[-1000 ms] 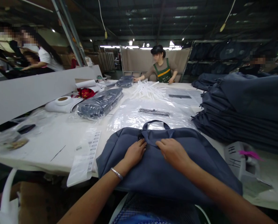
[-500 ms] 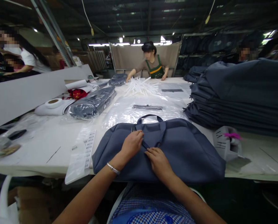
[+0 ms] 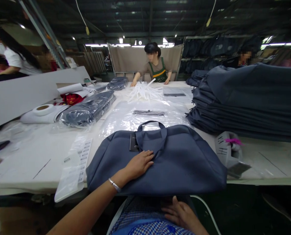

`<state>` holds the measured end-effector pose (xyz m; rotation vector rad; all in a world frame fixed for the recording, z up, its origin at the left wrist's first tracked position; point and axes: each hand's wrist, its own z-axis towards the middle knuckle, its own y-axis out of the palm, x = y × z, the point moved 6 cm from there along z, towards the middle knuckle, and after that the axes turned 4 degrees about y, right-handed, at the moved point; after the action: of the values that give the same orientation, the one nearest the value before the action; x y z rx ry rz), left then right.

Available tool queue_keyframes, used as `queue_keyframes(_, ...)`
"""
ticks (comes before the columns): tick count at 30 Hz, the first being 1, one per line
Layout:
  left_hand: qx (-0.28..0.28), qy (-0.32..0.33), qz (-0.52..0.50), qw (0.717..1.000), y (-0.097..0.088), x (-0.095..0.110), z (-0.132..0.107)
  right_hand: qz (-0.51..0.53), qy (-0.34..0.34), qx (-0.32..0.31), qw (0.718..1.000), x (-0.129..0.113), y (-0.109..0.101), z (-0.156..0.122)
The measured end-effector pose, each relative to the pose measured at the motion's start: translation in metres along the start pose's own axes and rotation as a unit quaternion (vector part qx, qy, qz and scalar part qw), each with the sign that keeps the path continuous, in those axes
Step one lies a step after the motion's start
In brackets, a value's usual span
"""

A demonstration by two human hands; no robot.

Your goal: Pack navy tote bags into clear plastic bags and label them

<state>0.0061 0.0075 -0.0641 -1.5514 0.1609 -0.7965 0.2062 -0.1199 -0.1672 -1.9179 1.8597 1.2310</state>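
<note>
At six o'clock on the counter (image 3: 30, 150), has a dark blue bag (image 3: 189, 163) lying along the near edge, with its handle (image 3: 163, 137) looping up at the far side and a black tag (image 3: 133, 143) just beside the handle, toward ten. Rests the left hand (image 3: 139, 164) flat on the middle of the bag, just below the handle, fingers extended and slightly parted, gripping nothing. Holds the right hand (image 3: 181, 211) off the bag, below the counter's edge at six, fingers loosely spread, with nothing visible in it. Faces clear plastic sheets (image 3: 121, 119) just beyond the bag, then white strips (image 3: 145, 91) and a person in a green apron (image 3: 153, 67) at twelve. Has stacked dark bags (image 3: 248, 101) at three, a pale plastic box (image 3: 223, 153) at four, a label sheet (image 3: 73, 169) at eight and a plastic-wrapped bag (image 3: 86, 109) at ten
</note>
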Motion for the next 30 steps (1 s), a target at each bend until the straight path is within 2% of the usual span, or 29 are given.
queue_keyframes(2,0.003,0.005,0.004,1.000,0.000,0.001,0.001,0.118,0.006,-0.006,0.993,0.003,0.003,0.006)
queue_keyframes(4,0.002,0.009,0.006,1.000,0.000,0.002,0.003,0.213,0.004,-0.014,0.977,-0.005,0.016,0.009)
queue_keyframes(8,-0.014,0.002,0.005,1.000,-0.002,0.002,0.004,0.324,-0.036,-0.006,0.945,-0.026,0.043,0.013)
queue_keyframes(10,-0.018,-0.002,-0.001,1.000,-0.004,0.000,0.005,0.318,-0.058,-0.005,0.946,-0.030,0.051,0.018)
queue_keyframes(13,-0.018,-0.003,-0.013,1.000,-0.007,-0.003,0.006,0.227,-0.069,0.034,0.971,-0.033,0.054,0.025)
queue_keyframes(15,-0.023,-0.007,-0.025,0.999,-0.012,-0.003,0.007,0.194,-0.092,0.047,0.976,-0.041,0.057,0.025)
queue_keyframes(17,-0.023,-0.014,-0.043,0.999,-0.024,0.000,0.009,0.208,-0.134,0.020,0.969,-0.059,0.064,0.021)
queue_keyframes(20,0.014,-0.035,-0.083,0.996,-0.058,0.014,0.015,0.205,-0.182,-0.024,0.961,-0.095,0.078,0.008)
queue_keyframes(22,0.056,-0.038,-0.118,0.991,-0.087,0.030,0.020,0.167,-0.226,-0.009,0.960,-0.122,0.080,-0.004)
queue_keyframes(23,0.082,-0.033,-0.138,0.987,-0.102,0.040,0.022,0.131,-0.273,0.017,0.953,-0.139,0.078,-0.012)
queue_keyframes(25,0.146,-0.012,-0.181,0.972,-0.128,0.062,0.027,0.039,-0.397,0.094,0.912,-0.177,0.070,-0.036)
queue_keyframes(27,0.230,0.016,-0.240,0.943,-0.149,0.084,0.033,-0.047,-0.501,0.153,0.851,-0.215,0.066,-0.067)
queue_keyframes(30,0.349,0.073,-0.370,0.858,-0.171,0.108,0.046,-0.145,-0.576,0.184,0.784,-0.271,0.072,-0.114)
